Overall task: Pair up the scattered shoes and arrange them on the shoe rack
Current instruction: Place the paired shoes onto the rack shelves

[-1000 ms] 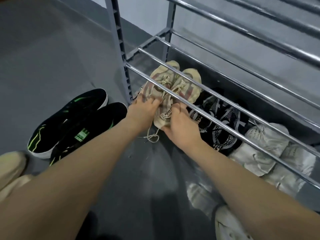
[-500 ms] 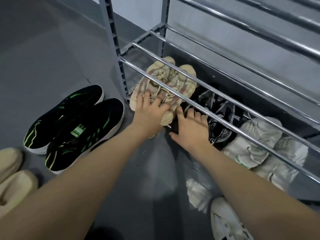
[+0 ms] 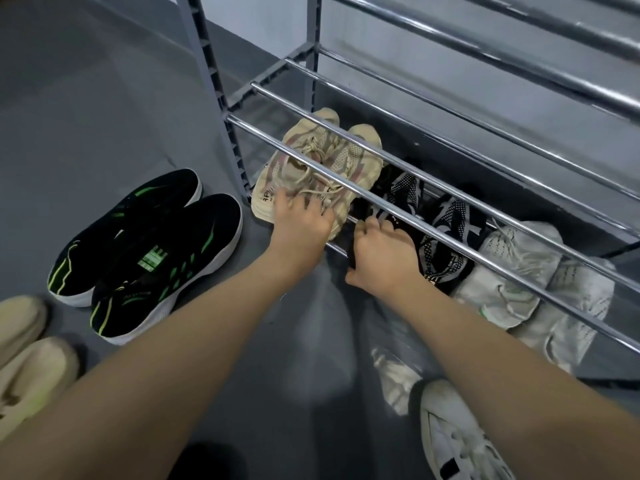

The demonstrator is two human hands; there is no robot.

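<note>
Likely light, soft knit: beige sneakers (image 3: 318,171) sit under the shoe rack (image 3: 346,174) bottom rail at left, left hand (image 3: 301,220) flat on their heels, grip apart, right hand (image 3: 381,254) loosely spread on black pair (image 3: 429,223); grasp heel collars.

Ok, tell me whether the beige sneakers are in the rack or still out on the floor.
In. The beige sneakers sit side by side under the rack's lowest bars, heels at the front edge, left hand resting on them.

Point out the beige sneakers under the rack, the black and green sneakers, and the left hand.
beige sneakers (image 3: 322,164), head view, laced upper of the nearer shoe.
black and green sneakers (image 3: 152,258), head view, green logo patch.
left hand (image 3: 303,220), head view, back of hand.
</note>
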